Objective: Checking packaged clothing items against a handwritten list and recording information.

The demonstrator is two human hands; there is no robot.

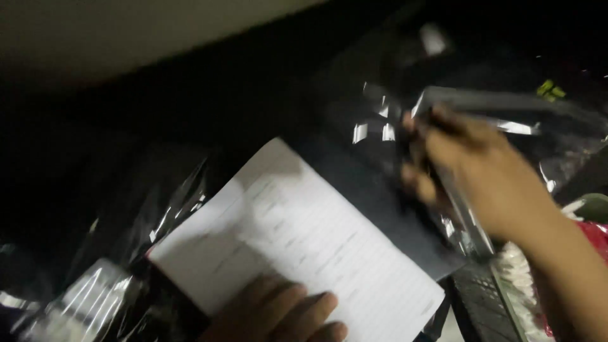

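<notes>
A white lined sheet of paper lies tilted over dark, shiny plastic-wrapped items. My left hand rests flat on the paper's near edge at the bottom of the view, pressing it down. My right hand reaches in from the right, blurred by motion, with its fingers closed on a dark item in clear plastic wrap just beyond the paper's far right side. What the wrapped item is cannot be made out.
Several more glossy plastic-wrapped dark packages lie at the left and under the paper. A pale wall or surface runs along the top left. A red and white object sits at the right edge.
</notes>
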